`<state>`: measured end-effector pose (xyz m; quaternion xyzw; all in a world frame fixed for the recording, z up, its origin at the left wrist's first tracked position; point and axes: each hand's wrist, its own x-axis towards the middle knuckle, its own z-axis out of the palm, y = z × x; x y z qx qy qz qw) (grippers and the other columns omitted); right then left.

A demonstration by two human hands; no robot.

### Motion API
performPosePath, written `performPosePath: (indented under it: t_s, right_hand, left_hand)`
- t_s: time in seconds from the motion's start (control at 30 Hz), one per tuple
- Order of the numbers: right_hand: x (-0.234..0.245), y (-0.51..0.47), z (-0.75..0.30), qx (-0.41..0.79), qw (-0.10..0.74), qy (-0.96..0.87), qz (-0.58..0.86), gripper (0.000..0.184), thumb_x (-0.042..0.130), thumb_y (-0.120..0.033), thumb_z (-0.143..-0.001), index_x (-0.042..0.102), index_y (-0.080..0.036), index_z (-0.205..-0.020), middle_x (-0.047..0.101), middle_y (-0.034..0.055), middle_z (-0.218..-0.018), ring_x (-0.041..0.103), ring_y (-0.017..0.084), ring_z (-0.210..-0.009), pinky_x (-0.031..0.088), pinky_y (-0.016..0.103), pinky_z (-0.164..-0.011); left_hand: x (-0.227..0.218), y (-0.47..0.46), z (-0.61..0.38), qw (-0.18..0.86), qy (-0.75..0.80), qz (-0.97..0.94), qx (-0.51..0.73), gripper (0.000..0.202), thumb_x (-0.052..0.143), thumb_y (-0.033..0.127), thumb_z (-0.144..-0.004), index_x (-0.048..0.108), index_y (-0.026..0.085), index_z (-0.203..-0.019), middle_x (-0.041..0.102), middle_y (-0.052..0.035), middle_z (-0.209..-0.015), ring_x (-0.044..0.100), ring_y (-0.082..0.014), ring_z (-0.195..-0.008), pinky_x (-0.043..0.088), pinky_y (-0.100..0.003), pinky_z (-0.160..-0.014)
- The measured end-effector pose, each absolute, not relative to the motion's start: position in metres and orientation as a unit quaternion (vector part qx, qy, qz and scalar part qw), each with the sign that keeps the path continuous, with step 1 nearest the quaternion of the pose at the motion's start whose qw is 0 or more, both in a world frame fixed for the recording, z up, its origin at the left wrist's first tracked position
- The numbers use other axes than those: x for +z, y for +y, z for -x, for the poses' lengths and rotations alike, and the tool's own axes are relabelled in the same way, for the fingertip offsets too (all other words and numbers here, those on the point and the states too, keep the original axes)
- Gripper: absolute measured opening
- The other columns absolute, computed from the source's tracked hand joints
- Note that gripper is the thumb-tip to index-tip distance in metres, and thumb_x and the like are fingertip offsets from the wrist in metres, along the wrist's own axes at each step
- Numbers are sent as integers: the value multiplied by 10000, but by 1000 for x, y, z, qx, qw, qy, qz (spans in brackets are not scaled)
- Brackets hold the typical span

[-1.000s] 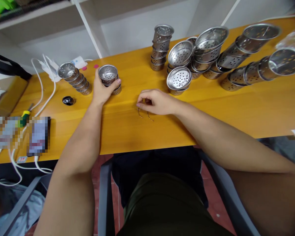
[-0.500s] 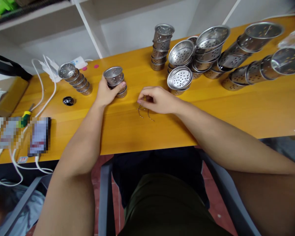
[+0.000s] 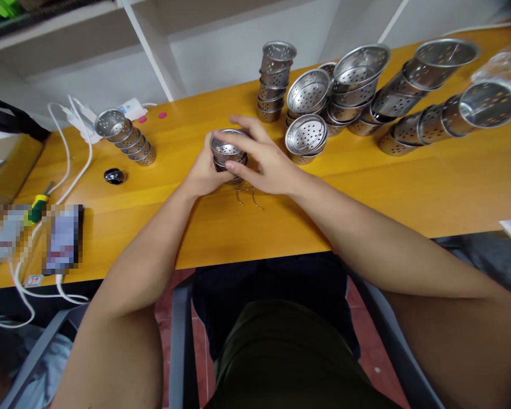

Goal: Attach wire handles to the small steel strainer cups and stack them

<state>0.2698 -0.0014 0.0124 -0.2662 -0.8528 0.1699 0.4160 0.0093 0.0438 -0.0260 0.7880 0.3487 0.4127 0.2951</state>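
A short stack of perforated steel strainer cups (image 3: 225,149) stands on the orange table (image 3: 366,187) in front of me. My left hand (image 3: 204,173) grips the stack from its left side. My right hand (image 3: 259,159) wraps over the stack's right side, thumb by the top cup's rim and fingers curved behind it. Just near of both hands lie thin wire hooks (image 3: 247,196) on the tabletop.
More strainer cups: a leaning row (image 3: 125,136) at left, an upright stack (image 3: 272,79), wide strainer bowls (image 3: 309,133) and long lying stacks (image 3: 443,116) at right. A black knob (image 3: 113,176), white cables (image 3: 63,153), a screwdriver (image 3: 36,207) and a phone (image 3: 62,238) lie at left.
My left hand slid the cup stack rightward toward the table's middle. My right hand left the wire hooks and closed round the stack's right side.
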Motion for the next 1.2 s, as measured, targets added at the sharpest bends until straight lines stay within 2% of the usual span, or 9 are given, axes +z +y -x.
performPosePath:
  t_s: [0.1,0.27,0.5,0.7,0.8,0.9,1.0,1.1,1.2]
  right_hand:
    - [11,2,-268,190,405,-862,237,540,630,-575,-1313,791,-356,-1779,605,167,-1877,550,444,-1818,408,725,-1555]
    - [11,4,-268,190,413,-863,219,525,625,-478,-1307,820,-331,-1772,639,173,-1878,583,437,-1793,429,717,-1547]
    - [8,11,-271,171,408,-873,207,563,605,-559,-1309,811,-364,-1796,660,150,-1883,608,446,-1779,453,724,-1534]
    - [10,9,-271,166,407,-875,203,516,634,-498,-1299,834,-397,-1764,666,130,-1875,587,447,-1801,443,755,-1531]
    - [13,7,-272,159,397,-880,205,514,631,-441,-1294,837,-380,-1762,704,146,-1816,626,444,-1745,467,750,-1509]
    - [17,6,-273,155,377,-887,216,517,656,-401,-1277,833,-374,-1762,776,162,-1667,690,451,-1612,494,782,-1456]
    - [19,6,-273,148,361,-892,228,527,655,-374,-1270,825,-359,-1768,805,163,-1554,717,445,-1514,515,802,-1415]
    - [18,4,-272,143,361,-892,232,541,653,-363,-1263,810,-364,-1780,776,163,-1602,697,451,-1564,512,812,-1427]
    - [15,1,-272,142,365,-890,234,601,696,-356,-1224,770,-370,-1820,671,175,-1778,606,473,-1738,481,819,-1483]
  left_hand:
    - [-30,43,-15,281,351,-801,395,1121,1080,837,-892,491,322,-1695,665,-173,-1700,693,-441,-1665,639,-628,-1392]
    - [-35,51,-11,258,337,-813,399,1144,1061,869,-913,473,308,-1719,663,-171,-1674,692,-456,-1670,634,-638,-1405]
    - [-53,70,-9,256,215,-837,433,1051,857,997,-1042,437,336,-1742,680,-142,-1622,765,-383,-1515,723,-649,-1297]
    - [-52,68,-9,263,185,-832,452,1006,952,811,-1086,322,435,-1774,661,-110,-1696,751,-352,-1560,748,-628,-1316]
    - [-51,70,-7,258,197,-834,447,998,929,867,-1075,352,425,-1760,657,-117,-1699,740,-360,-1590,717,-646,-1363]
    - [-52,72,-5,264,221,-834,432,1084,877,999,-1023,389,357,-1748,675,-134,-1661,762,-388,-1573,686,-658,-1373]
    - [-51,68,-5,283,237,-821,435,1143,889,1034,-979,439,321,-1752,691,-146,-1657,768,-421,-1586,647,-666,-1400]
    - [-45,58,-9,320,251,-808,426,1179,999,982,-906,532,297,-1745,706,-177,-1693,743,-454,-1639,625,-681,-1432]
    - [-38,51,-11,359,263,-799,404,1178,1065,932,-858,620,244,-1704,743,-223,-1695,756,-481,-1626,642,-712,-1418]
